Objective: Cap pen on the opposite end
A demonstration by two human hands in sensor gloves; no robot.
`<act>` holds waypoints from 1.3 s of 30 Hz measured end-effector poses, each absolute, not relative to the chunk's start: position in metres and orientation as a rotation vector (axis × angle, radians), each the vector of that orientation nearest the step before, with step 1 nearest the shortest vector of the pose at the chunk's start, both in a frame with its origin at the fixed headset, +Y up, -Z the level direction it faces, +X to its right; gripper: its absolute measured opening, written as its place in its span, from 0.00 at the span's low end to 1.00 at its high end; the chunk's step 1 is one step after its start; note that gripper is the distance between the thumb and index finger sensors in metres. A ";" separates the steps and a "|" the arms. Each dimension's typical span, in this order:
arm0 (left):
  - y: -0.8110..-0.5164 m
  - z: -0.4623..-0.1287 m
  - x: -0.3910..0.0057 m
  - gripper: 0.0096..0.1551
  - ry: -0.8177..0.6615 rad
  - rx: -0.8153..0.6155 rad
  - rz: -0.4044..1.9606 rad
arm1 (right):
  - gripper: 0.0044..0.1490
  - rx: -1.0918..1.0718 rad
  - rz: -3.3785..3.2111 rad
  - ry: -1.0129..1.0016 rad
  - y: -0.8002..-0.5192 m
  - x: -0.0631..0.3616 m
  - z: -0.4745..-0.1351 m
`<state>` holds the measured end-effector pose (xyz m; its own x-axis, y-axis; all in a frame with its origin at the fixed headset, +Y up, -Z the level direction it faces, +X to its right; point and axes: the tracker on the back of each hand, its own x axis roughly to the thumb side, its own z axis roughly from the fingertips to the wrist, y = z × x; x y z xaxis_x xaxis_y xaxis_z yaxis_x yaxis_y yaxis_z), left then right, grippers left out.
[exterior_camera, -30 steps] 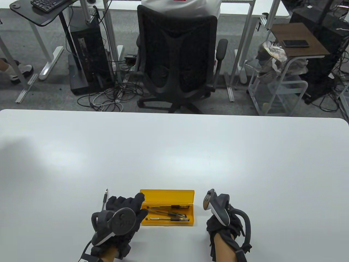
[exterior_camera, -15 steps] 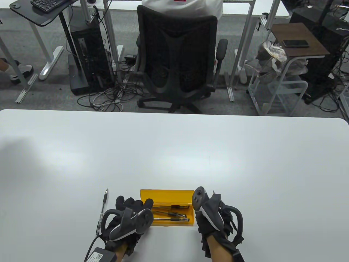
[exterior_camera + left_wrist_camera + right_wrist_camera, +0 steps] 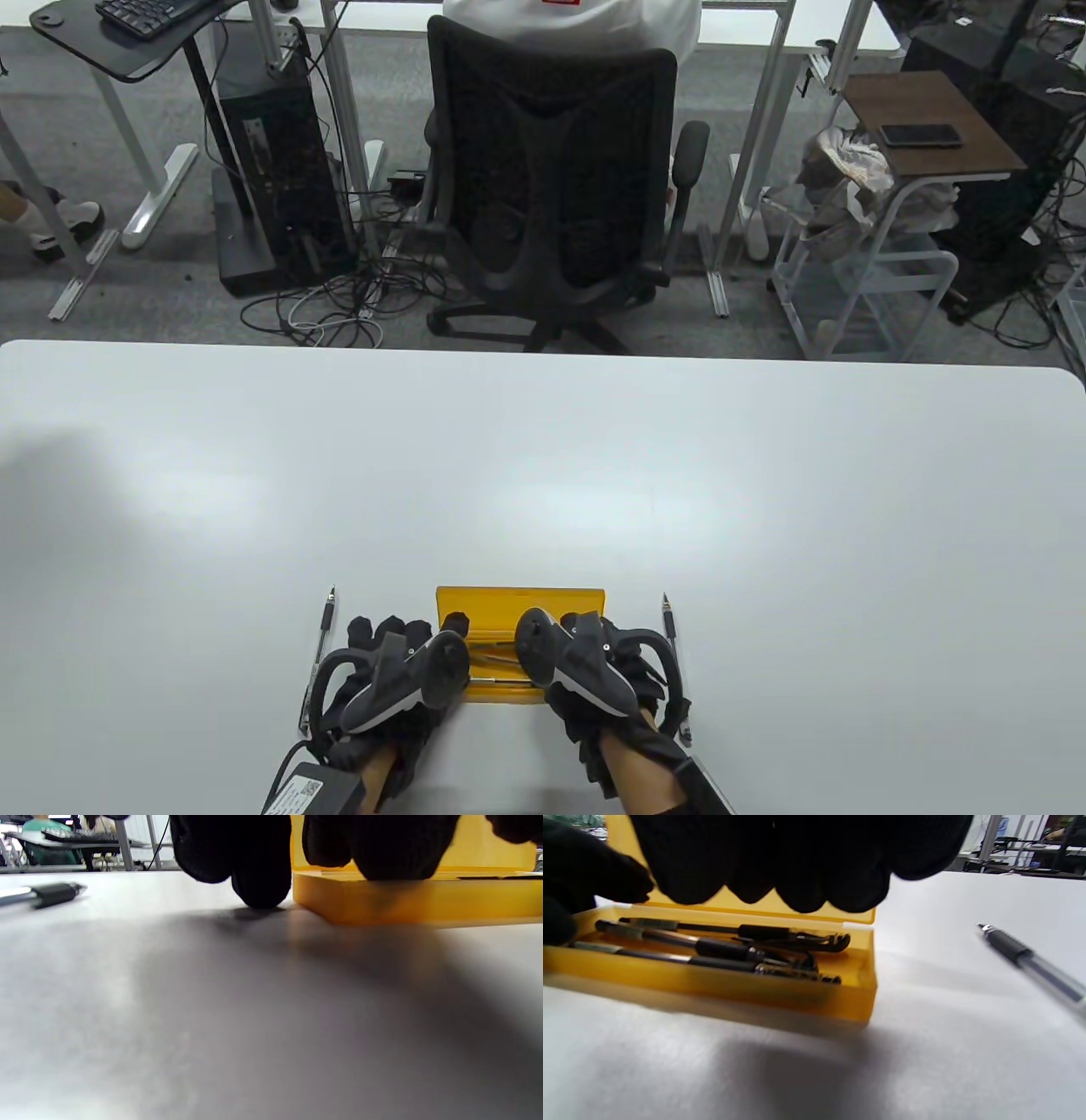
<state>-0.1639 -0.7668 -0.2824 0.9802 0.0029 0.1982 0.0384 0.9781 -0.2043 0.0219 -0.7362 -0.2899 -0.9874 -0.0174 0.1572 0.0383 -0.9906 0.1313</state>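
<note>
The white worktop (image 3: 543, 475) fills the lower half of the table view, with a black office chair (image 3: 556, 182) behind its far edge at 12 o'clock. Near the worktop's 6 o'clock edge sits an open yellow pen case (image 3: 519, 604), lid raised at the back, holding three dark pens (image 3: 721, 948) lying lengthwise side by side. The left hand (image 3: 394, 671) lies at the case's 9 o'clock end, its fingertips (image 3: 258, 878) touching the worktop just beside the case wall; whether that grip holds anything cannot be told. The right hand (image 3: 594, 671) hangs over the case's 3 o'clock part, fingers (image 3: 797, 866) loose above the pens, gripping nothing visible. One uncapped pen (image 3: 318, 658) lies on the worktop at 9 o'clock of the left hand, tip toward 12; another pen (image 3: 673, 654) lies at 3 o'clock of the right hand, also pointing toward 12.
</note>
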 end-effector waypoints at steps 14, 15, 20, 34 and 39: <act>-0.767 -0.283 -0.162 0.40 -0.201 -0.202 -0.051 | 0.32 -0.258 -3.075 -0.472 -0.764 0.020 -0.294; -0.767 -0.282 -0.162 0.40 -0.202 -0.202 -0.054 | 0.32 -0.251 -3.075 -0.493 -0.765 0.021 -0.295; -0.767 -0.283 -0.162 0.40 -0.198 -0.205 -0.041 | 0.30 -0.219 -3.109 -0.492 -0.765 0.023 -0.297; -0.768 -0.283 -0.162 0.39 -0.204 -0.187 -0.028 | 0.28 -0.190 -3.089 -0.222 -0.737 0.031 -0.290; -0.757 -0.281 -0.167 0.38 -0.208 -0.134 0.040 | 0.27 -0.083 -3.206 -0.109 -0.721 0.048 -0.287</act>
